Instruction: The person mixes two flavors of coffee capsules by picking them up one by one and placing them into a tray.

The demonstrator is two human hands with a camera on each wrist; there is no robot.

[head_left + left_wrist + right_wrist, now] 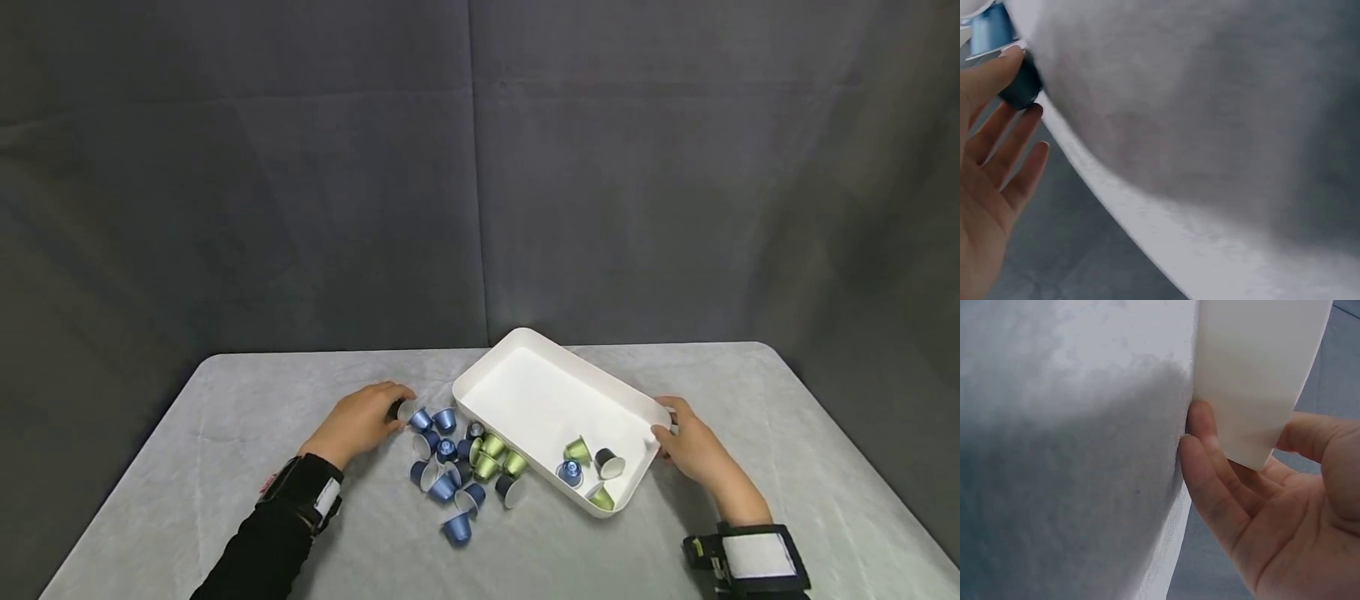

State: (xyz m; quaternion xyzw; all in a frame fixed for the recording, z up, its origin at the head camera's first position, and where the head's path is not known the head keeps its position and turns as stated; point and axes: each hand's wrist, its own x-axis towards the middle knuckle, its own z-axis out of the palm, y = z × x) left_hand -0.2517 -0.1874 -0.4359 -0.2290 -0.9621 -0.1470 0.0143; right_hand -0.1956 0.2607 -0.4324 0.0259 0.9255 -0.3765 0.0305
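Observation:
My left hand (363, 421) pinches a dark coffee capsule (395, 409) between thumb and fingers at the far left of a loose pile. In the left wrist view, the dark capsule (1022, 84) touches the fingertips, close to a blue capsule (991, 30). The pile mixes blue capsules (457, 529), green capsules (486, 466) and dark capsules (510, 491), lying at various angles. To its right is a white rectangular tray (540, 392), set diagonally. My right hand (693, 446) grips the tray's right end, thumb over the rim and fingers against the outer wall (1247, 381).
Inside the tray's near right corner lie several capsules, among them a green capsule (577, 451), a blue capsule (570, 473) and a dark capsule (609, 463). A pale cloth covers the table (225, 467). Behind it hangs a dark grey curtain (337, 208).

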